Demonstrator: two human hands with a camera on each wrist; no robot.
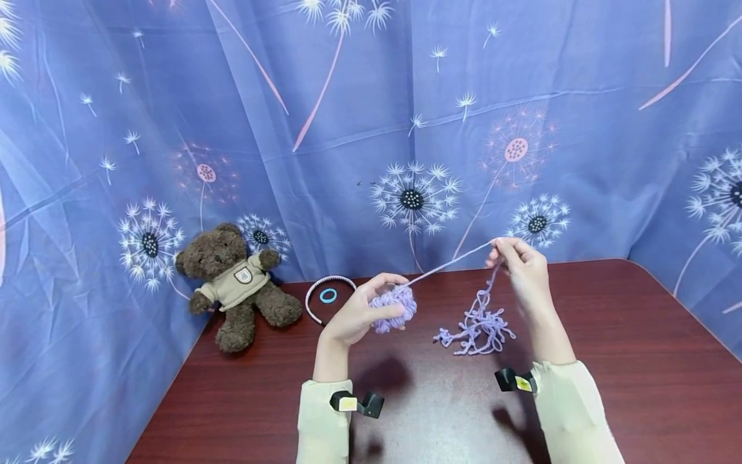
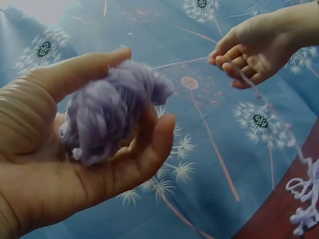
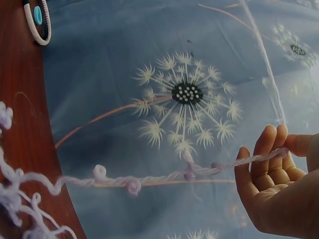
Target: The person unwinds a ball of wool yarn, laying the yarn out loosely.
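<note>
My left hand (image 1: 362, 309) grips a small ball of lilac yarn (image 1: 400, 308), thumb across its near side; in the left wrist view the wound yarn (image 2: 112, 112) bulges between thumb and fingers. A taut strand (image 1: 452, 263) runs from the ball up to the right. My right hand (image 1: 524, 267) pinches that strand between thumb and fingertips, raised above the table. From the pinch the yarn hangs down, twisted and kinked with small curls (image 3: 132, 185), to a loose tangled heap (image 1: 484, 332) on the table.
A brown teddy bear (image 1: 232, 283) in a beige top sits at the table's back left. A headband (image 1: 313, 293) and a small blue ring (image 1: 328, 296) lie behind my left hand. Blue dandelion-print cloth (image 1: 359, 129) hangs behind the dark red tabletop (image 1: 637, 361).
</note>
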